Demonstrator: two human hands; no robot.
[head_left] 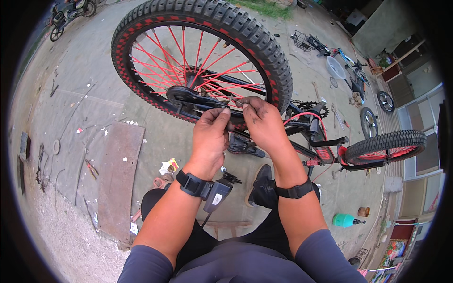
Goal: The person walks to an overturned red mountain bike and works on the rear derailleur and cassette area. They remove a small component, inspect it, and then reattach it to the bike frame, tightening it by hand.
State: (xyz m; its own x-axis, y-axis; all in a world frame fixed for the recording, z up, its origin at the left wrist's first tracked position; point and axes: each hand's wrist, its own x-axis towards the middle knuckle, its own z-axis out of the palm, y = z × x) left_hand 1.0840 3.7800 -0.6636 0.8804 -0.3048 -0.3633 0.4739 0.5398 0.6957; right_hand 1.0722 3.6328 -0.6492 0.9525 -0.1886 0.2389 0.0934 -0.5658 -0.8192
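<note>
A bicycle stands upside down before me, its knobbly black rear tyre (278, 61) rising in the upper middle. Red spokes (163, 52) run to the hub, where a round black part with a black arm (188, 96) reaches toward my hands. My left hand (212, 129) is pinched close to the end of that arm, its thumb against the fingers. Just beside it, my right hand (262, 120) pinches too, fingertips almost meeting the left's. A small metallic bit (232, 100) shows between the fingertips, too small to name. The fingers hide most of what each hand holds.
The front wheel (384, 148) lies toward the right. A rusty flat sheet (120, 174) and pliers (91, 169) are on the ground at left. At right are a green spray bottle (347, 220), a rusty can (364, 212), loose wheels (369, 121) and a whitish basin (335, 67).
</note>
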